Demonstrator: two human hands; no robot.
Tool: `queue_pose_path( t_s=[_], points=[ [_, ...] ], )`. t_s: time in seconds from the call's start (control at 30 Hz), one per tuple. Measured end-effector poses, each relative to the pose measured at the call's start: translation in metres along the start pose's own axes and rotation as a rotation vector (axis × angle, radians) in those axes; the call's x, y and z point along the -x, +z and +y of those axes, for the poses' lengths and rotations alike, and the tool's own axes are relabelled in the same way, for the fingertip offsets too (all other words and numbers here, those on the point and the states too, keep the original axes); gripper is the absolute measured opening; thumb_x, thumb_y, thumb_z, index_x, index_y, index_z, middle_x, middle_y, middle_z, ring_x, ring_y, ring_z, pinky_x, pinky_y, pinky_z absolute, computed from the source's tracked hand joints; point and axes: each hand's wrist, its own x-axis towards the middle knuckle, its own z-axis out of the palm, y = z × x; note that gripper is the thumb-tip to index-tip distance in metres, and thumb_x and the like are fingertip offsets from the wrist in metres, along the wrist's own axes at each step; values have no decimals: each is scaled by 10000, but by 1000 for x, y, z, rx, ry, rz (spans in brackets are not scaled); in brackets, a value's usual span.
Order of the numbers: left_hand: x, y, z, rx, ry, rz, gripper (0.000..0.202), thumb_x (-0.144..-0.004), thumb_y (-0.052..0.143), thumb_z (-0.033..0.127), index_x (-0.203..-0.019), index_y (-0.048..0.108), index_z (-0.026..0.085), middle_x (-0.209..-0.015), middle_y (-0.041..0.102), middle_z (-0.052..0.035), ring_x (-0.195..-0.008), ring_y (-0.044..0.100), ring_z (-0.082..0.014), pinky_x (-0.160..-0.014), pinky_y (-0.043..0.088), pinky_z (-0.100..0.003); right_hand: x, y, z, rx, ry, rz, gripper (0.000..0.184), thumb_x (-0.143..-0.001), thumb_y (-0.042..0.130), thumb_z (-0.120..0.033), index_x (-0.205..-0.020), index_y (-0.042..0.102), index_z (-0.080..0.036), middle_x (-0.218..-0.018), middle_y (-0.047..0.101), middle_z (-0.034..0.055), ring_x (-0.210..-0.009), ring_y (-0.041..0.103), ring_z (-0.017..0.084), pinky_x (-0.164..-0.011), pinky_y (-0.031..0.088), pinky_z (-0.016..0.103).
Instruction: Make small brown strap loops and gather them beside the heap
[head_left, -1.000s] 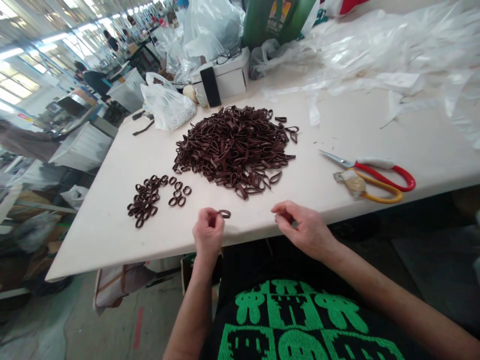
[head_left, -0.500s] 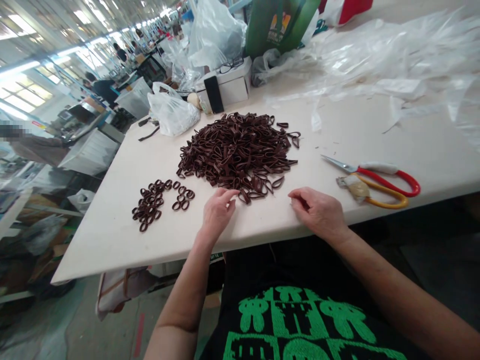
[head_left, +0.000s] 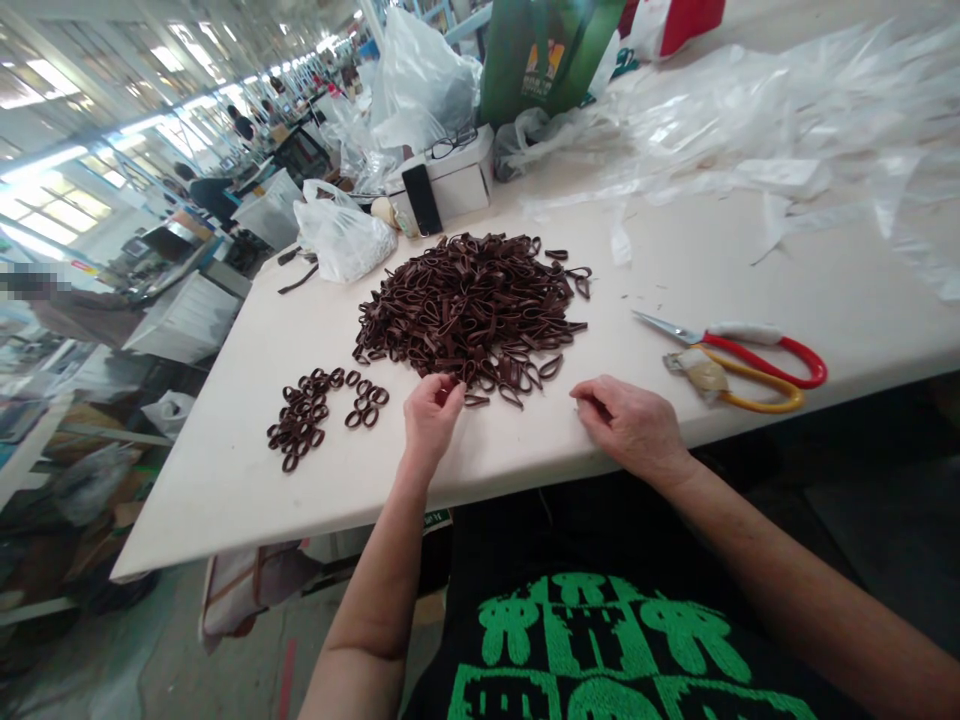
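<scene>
A large heap of dark brown strap loops [head_left: 472, 300] lies on the pale table, its loops folded and teardrop-shaped. At the heap's near edge my left hand [head_left: 433, 415] is closed, thumb and fingers pinched on a brown loop that is mostly hidden by them. To the right of the heap, my right hand [head_left: 634, 420] rests near the table edge with its fingers curled together; a tiny pale bit shows at the fingertips, too small to name. Left of my left hand lie smaller, rounder brown rings [head_left: 300, 415] in a loose group.
Scissors [head_left: 742, 350] with red and yellow handles lie right of my right hand, beside a small tape-wrapped tool [head_left: 697, 372]. Behind the heap stand a black phone [head_left: 421, 200], a white box [head_left: 465, 180] and a white plastic bag [head_left: 341, 235]. Clear plastic sheeting [head_left: 720, 110] covers the back right.
My left hand has moved slightly up to the heap's edge, and its fingers have closed on a loop. The right hand stays almost in place. The view has shifted slightly.
</scene>
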Motion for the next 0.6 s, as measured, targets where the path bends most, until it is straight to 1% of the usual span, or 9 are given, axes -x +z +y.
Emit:
queue_pose_path(
  t_s=[0.07,0.13,0.2,0.23,0.33,0.4,0.47,0.53,0.6],
  points=[
    [3,0,4,278,-115,5,198,-804,657,376,-792,616,182,-584,540,55,-505,519,-86,-526,421,-211,-1,-1,-1,-30,39,-1,186,-866,497,-210,-897,680,-201,-799,718,51,-703,650,193,-668,444,307],
    [11,3,11,514,-162,-21,214,-779,689,380,-822,619,182,-570,536,64,-478,502,-73,-493,411,-198,-1,-1,-7,-139,105,-17,186,-857,509,-221,-924,680,-196,-831,724,51,-699,654,186,-684,468,315],
    [24,9,20,653,-163,-55,220,-764,717,368,-842,623,185,-599,570,57,-487,522,-67,-493,427,-191,-1,-1,-18,-378,193,-83,219,-858,511,-235,-1004,667,-185,-903,735,58,-715,674,177,-697,503,320],
    [32,13,24,681,-160,-73,226,-758,730,364,-841,620,186,-619,590,51,-499,546,-70,-500,446,-193,0,-1,-26,-532,236,-135,243,-862,514,-244,-1050,655,-181,-946,739,63,-738,689,174,-707,524,320],
    [57,23,34,654,-138,-136,237,-757,751,359,-830,608,185,-699,648,23,-564,625,-99,-558,524,-227,2,0,-51,-942,320,-278,291,-870,543,-287,-1125,632,-180,-1024,740,69,-833,719,174,-763,566,325],
    [68,26,36,598,-72,-178,193,-791,727,333,-850,615,188,-758,666,7,-619,656,-115,-609,558,-254,3,0,-63,-1059,325,-314,284,-866,569,-309,-1109,647,-184,-1024,741,60,-869,715,170,-809,570,329],
    [73,25,37,490,58,-196,117,-821,693,283,-874,636,195,-812,673,-9,-680,666,-123,-647,565,-264,4,-1,-68,-1071,323,-313,255,-856,579,-309,-1059,665,-181,-981,744,49,-871,706,163,-823,567,319],
    [75,22,38,337,188,-200,66,-821,672,236,-872,654,199,-829,675,-23,-701,652,-123,-647,548,-252,6,-2,-68,-1034,321,-310,215,-844,580,-295,-1000,673,-179,-928,743,37,-849,698,157,-814,564,308],
    [77,19,42,225,258,-217,39,-803,660,209,-840,654,199,-798,669,-24,-677,621,-117,-624,520,-238,8,-3,-65,-957,312,-319,172,-835,571,-266,-948,672,-183,-878,737,24,-804,689,151,-782,560,299]
  ],
)
